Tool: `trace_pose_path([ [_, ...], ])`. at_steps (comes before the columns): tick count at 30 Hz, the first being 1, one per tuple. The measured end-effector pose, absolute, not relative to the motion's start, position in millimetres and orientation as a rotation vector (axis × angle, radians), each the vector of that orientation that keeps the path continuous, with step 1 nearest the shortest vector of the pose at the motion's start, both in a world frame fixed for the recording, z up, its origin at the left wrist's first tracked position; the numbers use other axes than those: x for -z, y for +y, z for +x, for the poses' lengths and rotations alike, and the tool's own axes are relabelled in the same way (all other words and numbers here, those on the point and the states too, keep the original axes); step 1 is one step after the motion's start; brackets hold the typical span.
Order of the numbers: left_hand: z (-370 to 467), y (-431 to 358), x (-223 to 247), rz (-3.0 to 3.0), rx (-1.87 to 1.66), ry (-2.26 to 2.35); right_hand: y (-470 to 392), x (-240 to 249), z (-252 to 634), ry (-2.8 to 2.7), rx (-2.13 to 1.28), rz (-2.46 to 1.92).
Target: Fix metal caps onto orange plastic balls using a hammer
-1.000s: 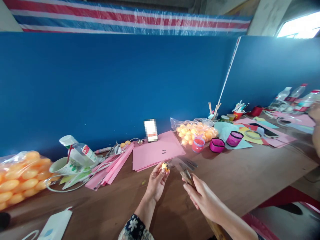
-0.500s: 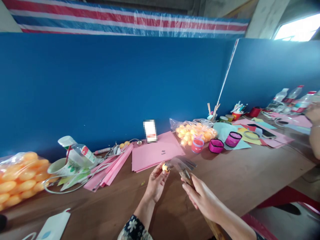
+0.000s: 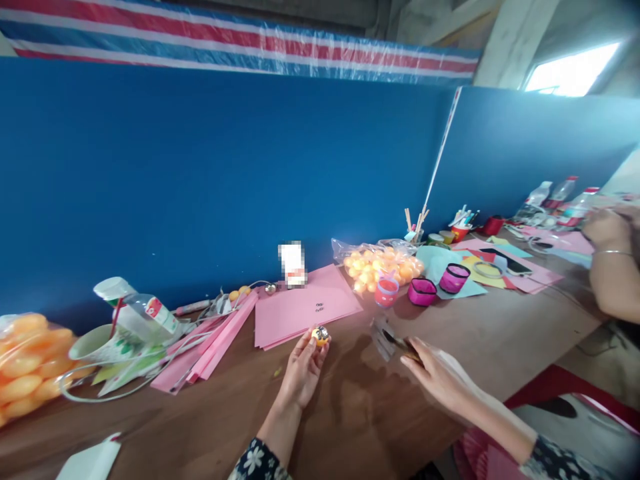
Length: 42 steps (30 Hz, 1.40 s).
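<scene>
My left hand (image 3: 304, 367) pinches a small yellow-orange ball (image 3: 321, 336) with dark and shiny parts on it, just in front of the pink paper sheets (image 3: 300, 310). To the right, over the brown table (image 3: 350, 413), my right hand (image 3: 433, 370) is closed round a brown handle (image 3: 407, 348). The far end of that tool is smeared by motion and lies close to a clear plastic piece (image 3: 383, 339) on the table. A gap separates the tool from the ball. Small dark marks or rings (image 3: 319, 307) lie on the pink sheets.
A bag of orange balls (image 3: 383, 267) and pink cups (image 3: 421, 291) stand behind my right hand. At left are another ball bag (image 3: 30, 360), a plastic bottle (image 3: 155, 313) and cables. Another person's arm (image 3: 611, 263) rests at the far right.
My right hand and the handle have moved right, away from the ball. The ball's shiny side now shows more. The whole view has shifted slightly.
</scene>
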<state>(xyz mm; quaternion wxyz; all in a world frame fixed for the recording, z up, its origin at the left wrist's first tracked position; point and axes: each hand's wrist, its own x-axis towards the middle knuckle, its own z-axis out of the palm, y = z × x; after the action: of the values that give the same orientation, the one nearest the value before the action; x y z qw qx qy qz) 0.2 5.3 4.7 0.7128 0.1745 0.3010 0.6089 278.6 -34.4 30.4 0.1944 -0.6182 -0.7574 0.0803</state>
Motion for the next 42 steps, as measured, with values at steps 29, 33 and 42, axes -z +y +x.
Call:
trace_pose_path([
  [29,-1,5,-6,0.396,-1.327,0.654,0,-40,364,-2.503,0.078,-1.737],
  [33,-1,5,-6,0.388,-1.323,0.664,3,-37,367,-2.496,0.105,-1.772],
  [42,-1,4,-6,0.373,-1.330,0.665,2,-35,363,-2.454,0.105,-1.832],
])
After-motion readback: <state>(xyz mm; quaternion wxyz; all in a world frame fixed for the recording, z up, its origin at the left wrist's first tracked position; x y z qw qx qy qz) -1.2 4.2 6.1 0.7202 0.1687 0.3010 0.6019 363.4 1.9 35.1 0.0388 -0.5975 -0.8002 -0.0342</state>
